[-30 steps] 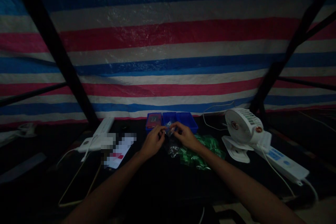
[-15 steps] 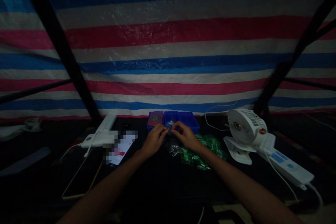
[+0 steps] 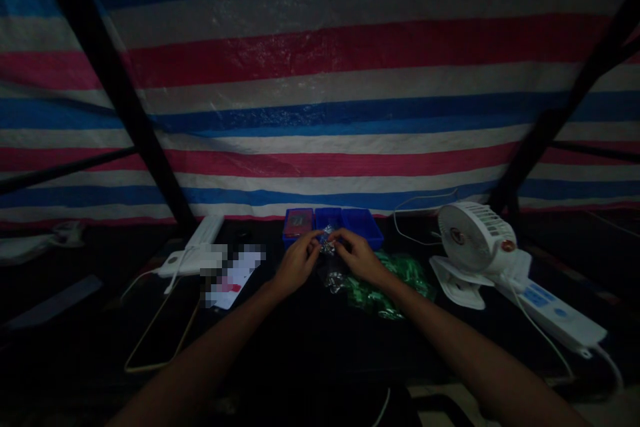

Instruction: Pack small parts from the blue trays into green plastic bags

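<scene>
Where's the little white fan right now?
Head view, right side: the white clip-on fan stands right of the right hand, between the green bags and the white power strip.

Pretty dim shot overall: the striped tarp (image 3: 320,100) catches most of the light, with a faint glossy glare across its upper left, though you can't tell where the light comes from. The bench (image 3: 310,340) sinks into near-black, and the left hand (image 3: 299,261) and right hand (image 3: 359,255) are murky and shadowed. Wide-angle warp makes the black frame poles (image 3: 107,80) lean hard near the edges, and a pixelated blur patch (image 3: 233,273) covers some white paper.
</scene>
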The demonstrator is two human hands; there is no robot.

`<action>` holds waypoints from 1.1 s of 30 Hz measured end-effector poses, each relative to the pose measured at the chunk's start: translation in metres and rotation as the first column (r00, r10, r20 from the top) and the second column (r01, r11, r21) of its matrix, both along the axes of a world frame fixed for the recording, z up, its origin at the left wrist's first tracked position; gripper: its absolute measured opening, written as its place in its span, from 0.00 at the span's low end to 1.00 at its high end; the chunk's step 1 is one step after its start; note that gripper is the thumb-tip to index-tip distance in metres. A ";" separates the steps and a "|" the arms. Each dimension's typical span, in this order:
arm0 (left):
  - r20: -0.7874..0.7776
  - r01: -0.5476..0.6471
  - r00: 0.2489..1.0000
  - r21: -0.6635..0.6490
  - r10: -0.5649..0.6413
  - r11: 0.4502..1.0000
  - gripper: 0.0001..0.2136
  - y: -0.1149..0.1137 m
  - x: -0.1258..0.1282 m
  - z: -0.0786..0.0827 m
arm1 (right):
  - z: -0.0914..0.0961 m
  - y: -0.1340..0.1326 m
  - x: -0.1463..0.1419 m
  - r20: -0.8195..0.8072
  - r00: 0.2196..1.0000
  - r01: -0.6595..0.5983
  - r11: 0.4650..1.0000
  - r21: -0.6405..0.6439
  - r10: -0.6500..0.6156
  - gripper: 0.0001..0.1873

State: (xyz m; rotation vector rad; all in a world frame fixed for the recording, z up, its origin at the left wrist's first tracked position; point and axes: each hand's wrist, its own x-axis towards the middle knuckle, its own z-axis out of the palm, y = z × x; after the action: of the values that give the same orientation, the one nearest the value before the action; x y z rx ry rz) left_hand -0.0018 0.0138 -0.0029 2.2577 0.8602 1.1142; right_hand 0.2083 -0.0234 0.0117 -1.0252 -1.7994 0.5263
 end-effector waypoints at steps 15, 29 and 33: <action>-0.019 -0.034 0.999 0.036 0.034 0.999 0.16 -0.002 0.001 0.003 | 0.003 -0.001 0.004 0.062 0.996 0.064 0.993 0.100 -0.070 0.08; -0.047 -0.033 0.998 0.055 0.036 0.998 0.11 -0.003 0.000 0.005 | 0.000 0.000 0.006 -0.043 0.966 0.255 0.965 0.060 -0.253 0.11; -0.060 -0.017 0.998 0.067 0.022 0.998 0.10 -0.005 0.000 0.007 | 0.002 0.001 0.008 -0.044 0.960 0.279 0.954 0.110 -0.275 0.11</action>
State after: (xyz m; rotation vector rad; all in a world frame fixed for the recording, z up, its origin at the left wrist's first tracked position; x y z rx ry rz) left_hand -0.0019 0.0089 0.0045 2.3538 0.8832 1.1031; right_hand 0.2162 -0.0220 0.0140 -1.1600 -1.6069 0.2593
